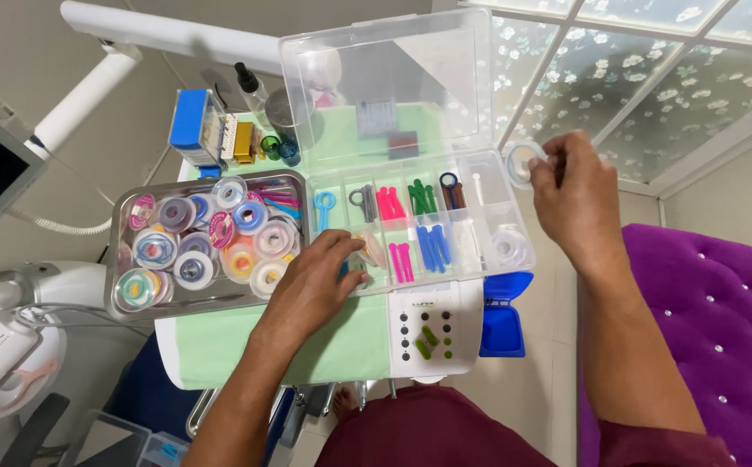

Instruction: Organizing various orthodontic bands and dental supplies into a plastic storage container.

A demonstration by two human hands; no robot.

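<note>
A clear plastic organiser box (488,195) with its lid up lies on a green-covered tray table; its compartments hold small coloured plastic pieces in blue, pink, green and black. My left hand (311,290) rests on the box's front left compartment, its fingers curled on something small that I cannot make out. My right hand (571,195) is raised just right of the box and pinches a small clear spool (521,160) between its fingertips.
A steel tray (121,259) full of several coloured elastic spools sits left of the box. Small bottles and a blue box (190,121) stand behind. A white control panel (432,333), a blue case (503,324), a purple padded seat (705,311) and a white arm (90,86) surround it.
</note>
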